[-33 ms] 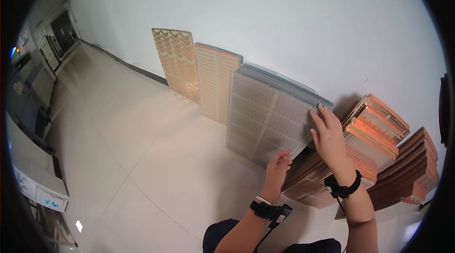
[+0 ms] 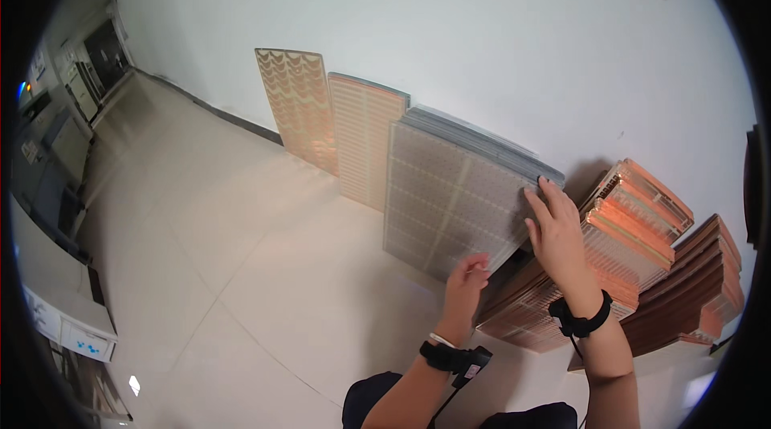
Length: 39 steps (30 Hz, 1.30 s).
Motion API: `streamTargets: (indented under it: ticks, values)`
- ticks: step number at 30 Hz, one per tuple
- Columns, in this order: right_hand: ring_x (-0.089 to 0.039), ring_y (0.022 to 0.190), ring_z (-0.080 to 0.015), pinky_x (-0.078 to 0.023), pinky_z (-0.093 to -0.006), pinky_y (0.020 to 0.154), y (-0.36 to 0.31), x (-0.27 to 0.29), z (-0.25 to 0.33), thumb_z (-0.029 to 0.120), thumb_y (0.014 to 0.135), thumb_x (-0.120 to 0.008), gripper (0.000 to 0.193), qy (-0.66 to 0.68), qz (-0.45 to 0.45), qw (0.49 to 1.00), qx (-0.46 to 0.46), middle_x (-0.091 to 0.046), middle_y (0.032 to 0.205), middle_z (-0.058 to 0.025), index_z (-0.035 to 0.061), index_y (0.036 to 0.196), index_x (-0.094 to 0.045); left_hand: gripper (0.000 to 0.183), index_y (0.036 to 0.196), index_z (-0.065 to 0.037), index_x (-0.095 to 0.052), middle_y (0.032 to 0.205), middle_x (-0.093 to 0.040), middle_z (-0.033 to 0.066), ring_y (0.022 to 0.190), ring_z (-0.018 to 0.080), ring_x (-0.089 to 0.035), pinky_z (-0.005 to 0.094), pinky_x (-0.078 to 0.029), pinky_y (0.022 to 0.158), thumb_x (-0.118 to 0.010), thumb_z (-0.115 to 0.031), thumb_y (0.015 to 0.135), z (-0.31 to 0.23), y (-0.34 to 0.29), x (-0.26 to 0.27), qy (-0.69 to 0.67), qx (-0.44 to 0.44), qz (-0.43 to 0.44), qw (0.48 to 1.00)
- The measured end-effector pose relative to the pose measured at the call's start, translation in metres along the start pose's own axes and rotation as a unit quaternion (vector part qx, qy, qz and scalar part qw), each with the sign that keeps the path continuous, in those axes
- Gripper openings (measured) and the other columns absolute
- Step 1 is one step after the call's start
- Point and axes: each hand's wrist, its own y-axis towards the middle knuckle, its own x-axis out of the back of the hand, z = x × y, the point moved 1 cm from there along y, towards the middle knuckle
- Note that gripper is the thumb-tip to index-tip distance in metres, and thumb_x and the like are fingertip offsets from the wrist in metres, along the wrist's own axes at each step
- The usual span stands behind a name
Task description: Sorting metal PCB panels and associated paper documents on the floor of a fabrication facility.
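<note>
Grey rectangular panels [image 2: 434,196] are propped on glossy beige floor [image 2: 241,244] by white wall [image 2: 522,35]. Right hand [image 2: 556,228] is spread; left hand [image 2: 465,283], grip unclear.

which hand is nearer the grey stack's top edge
Right: the right hand is at the top edge; the left hand is lower, near the bottom right of the grey stack.

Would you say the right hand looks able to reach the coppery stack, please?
Probably yes: the right hand is at the corner of the grey panel stack, and nothing visible blocks its way to the coppery stack.
</note>
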Motion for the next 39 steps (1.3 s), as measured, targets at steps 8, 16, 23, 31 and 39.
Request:
streamTargets:
  ticks: [8,16,23,31,39]
  values:
    - [-0.044,0.115,-0.0273,-0.033,-0.0436,0.093,-0.009,0.005,0.012,0.01,0.075,-0.063,0.037,-0.038,-0.015,0.999,-0.011,-0.046,0.124,-0.0127,0.0081,0.11,-0.055,0.021,0.109,-0.008,-0.052,0.106,-0.053,0.004,0.094,0.0131,-0.052,0.0281,-0.044,0.081,-0.041,-0.015,0.093,-0.039,-0.02,0.018,-0.034,-0.033,-0.033,0.998]
    - [-0.051,0.095,-0.0233,-0.035,-0.0369,0.081,-0.054,0.033,0.046,0.01,0.071,-0.061,0.034,0.099,-0.006,0.993,0.058,-0.055,0.107,-0.0065,0.0119,0.105,-0.061,0.037,0.127,-0.009,-0.038,0.126,-0.044,0.0093,0.112,0.0203,-0.044,0.0378,-0.039,0.091,-0.032,-0.03,0.096,-0.062,-0.067,0.015,-0.106,-0.051,-0.118,0.986]
    - [-0.05,0.106,-0.0213,-0.039,-0.0348,0.09,-0.126,0.052,0.072,0.015,0.077,-0.055,0.053,0.394,0.25,0.851,0.239,-0.041,0.13,-0.0088,0.015,0.129,-0.043,0.044,0.121,-0.001,-0.041,0.119,-0.048,0.0132,0.107,0.0284,-0.048,0.0418,-0.04,0.091,-0.029,-0.034,0.094,-0.035,-0.134,0.041,-0.205,0.01,-0.181,0.962]
    - [-0.06,0.082,-0.0242,-0.048,-0.0345,0.075,-0.175,0.042,0.007,0.008,0.075,-0.062,0.036,0.381,0.313,0.869,0.051,-0.063,0.094,-0.0082,0.0118,0.111,-0.059,0.049,0.125,0.002,-0.038,0.125,-0.044,0.0188,0.111,0.0322,-0.046,0.0465,-0.041,0.091,-0.026,-0.034,0.094,-0.011,-0.178,0.09,-0.312,0.072,-0.225,0.92]
    - [-0.059,0.081,-0.0271,-0.047,-0.0357,0.072,-0.207,0.039,-0.012,0.005,0.076,-0.06,0.025,0.337,0.254,0.895,-0.141,-0.063,0.089,-0.0093,0.0085,0.101,-0.063,0.051,0.126,0.001,-0.037,0.126,-0.042,0.0193,0.114,0.0335,-0.044,0.0484,-0.038,0.093,-0.027,-0.037,0.093,0.002,-0.192,0.107,-0.31,0.088,-0.244,0.915]
